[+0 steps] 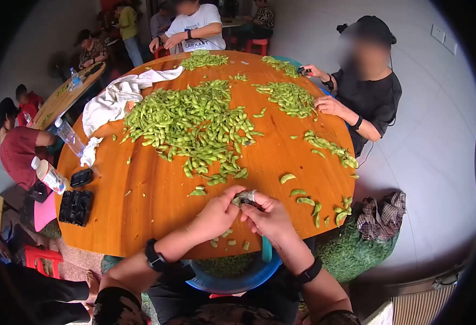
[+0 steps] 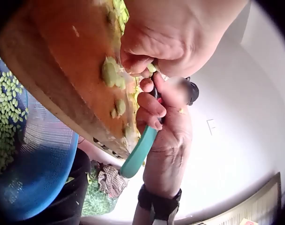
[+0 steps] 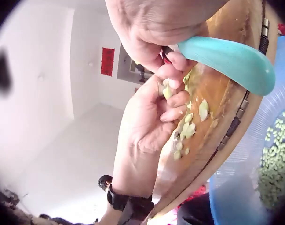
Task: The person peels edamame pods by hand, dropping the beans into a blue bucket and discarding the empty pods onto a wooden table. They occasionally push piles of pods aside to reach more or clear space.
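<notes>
My left hand [image 1: 216,215] and right hand [image 1: 273,218] meet over the table's near edge. Curled fingers of my right hand grip a tool with a curved teal handle [image 2: 140,152]; its working end is hidden between the hands. A small green soybean pod [image 3: 167,92] is pinched in my left hand, right by the tool's dark part. Loose beans and pods [image 3: 187,129] lie on the wooden table [image 1: 162,216] just beyond the hands. Below the edge, a blue basin [image 1: 224,283] holds many shelled green beans [image 3: 273,161].
A large heap of pods [image 1: 189,122] covers the table's middle, with smaller piles along the right. Black trays [image 1: 76,207], a white bottle [image 1: 50,175], a clear bottle [image 1: 70,138] and a cloth [image 1: 116,100] are at left. A person [image 1: 371,81] in black sits at right.
</notes>
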Demonstrator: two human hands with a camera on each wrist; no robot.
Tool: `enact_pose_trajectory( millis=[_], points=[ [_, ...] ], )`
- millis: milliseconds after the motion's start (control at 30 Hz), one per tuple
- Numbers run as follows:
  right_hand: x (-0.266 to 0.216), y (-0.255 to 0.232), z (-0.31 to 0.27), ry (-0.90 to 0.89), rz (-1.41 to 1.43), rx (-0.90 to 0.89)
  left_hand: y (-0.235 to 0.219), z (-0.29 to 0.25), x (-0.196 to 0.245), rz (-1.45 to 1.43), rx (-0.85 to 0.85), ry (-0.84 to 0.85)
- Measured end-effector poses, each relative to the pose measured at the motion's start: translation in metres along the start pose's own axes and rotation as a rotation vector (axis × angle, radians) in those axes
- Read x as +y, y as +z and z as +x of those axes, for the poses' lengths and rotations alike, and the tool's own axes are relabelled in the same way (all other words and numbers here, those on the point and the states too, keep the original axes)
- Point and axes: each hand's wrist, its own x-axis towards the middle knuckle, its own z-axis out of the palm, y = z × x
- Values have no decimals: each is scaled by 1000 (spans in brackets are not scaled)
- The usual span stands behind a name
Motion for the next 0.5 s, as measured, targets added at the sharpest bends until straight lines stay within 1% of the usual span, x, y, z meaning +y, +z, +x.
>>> enact_pose_trajectory(
  millis=[33, 67, 133, 167, 233, 267, 333, 367, 433, 467, 500],
  points=[
    [-1, 1, -1, 14, 9, 7, -2, -2, 5, -27, -33, -100],
    [-1, 1, -2, 14, 11, 6, -3, -3, 9, -25, -32, -102],
    [0, 3, -3, 43, 29, 7, -3, -6, 14, -42, -37, -177],
    [1, 4, -4, 45, 32, 4, -3, -8, 12, -40, -37, -181],
    [3, 3, -4, 85, 146, -36, -2, -11, 4, -189, -41, -171],
    [3, 3, -4, 87, 149, -37, -1, -13, 1, -187, -41, -174],
    [1, 5, -4, 102, 116, -20, 0, -17, -5, -323, -9, -91],
    [0, 7, -5, 102, 119, -19, 1, -17, -6, -321, -10, -92],
    [-1, 9, -9, -11, 18, -38, 3, -18, -8, -417, 75, -138],
    [-1, 11, -10, -11, 18, -41, 4, -18, -9, -417, 78, -139],
    [1, 12, -10, -37, -16, -40, 6, -19, -11, -472, 97, -179]
  ],
)
